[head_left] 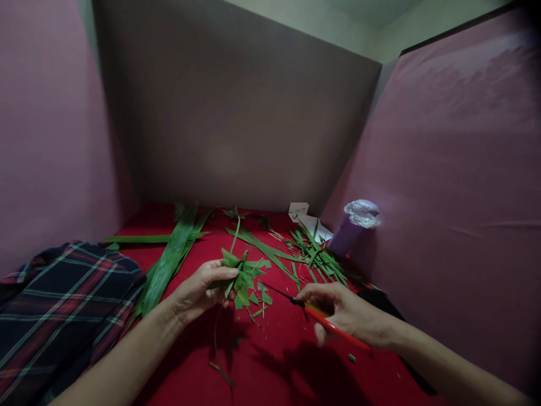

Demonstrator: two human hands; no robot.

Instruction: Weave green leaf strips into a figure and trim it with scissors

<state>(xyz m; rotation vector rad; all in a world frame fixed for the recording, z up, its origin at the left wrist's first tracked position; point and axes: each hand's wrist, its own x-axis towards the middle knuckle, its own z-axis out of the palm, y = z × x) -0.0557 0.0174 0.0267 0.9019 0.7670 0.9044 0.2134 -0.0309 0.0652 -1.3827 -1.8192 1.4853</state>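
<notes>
My left hand (207, 287) pinches a bunch of folded green leaf strips (245, 276) between thumb and fingers, with their cut ends fanning out to the right. My right hand (344, 316) is closed around the orange-red handles of a pair of scissors (325, 321). The dark blades point left toward the leaf bunch, their tip close to its right side. From this view I cannot tell whether the blades are apart. Small green leaf scraps (253, 299) lie on the red cloth (270, 361) just below and beside the bunch.
Long broad leaves (173, 265) lie at the left behind a plaid garment (71, 310). A pile of narrow leaf strips (316, 254) sits at the back right, near white paper (315, 225) and a purple container with clear plastic on top (353, 228). Partition walls close in the sides and back.
</notes>
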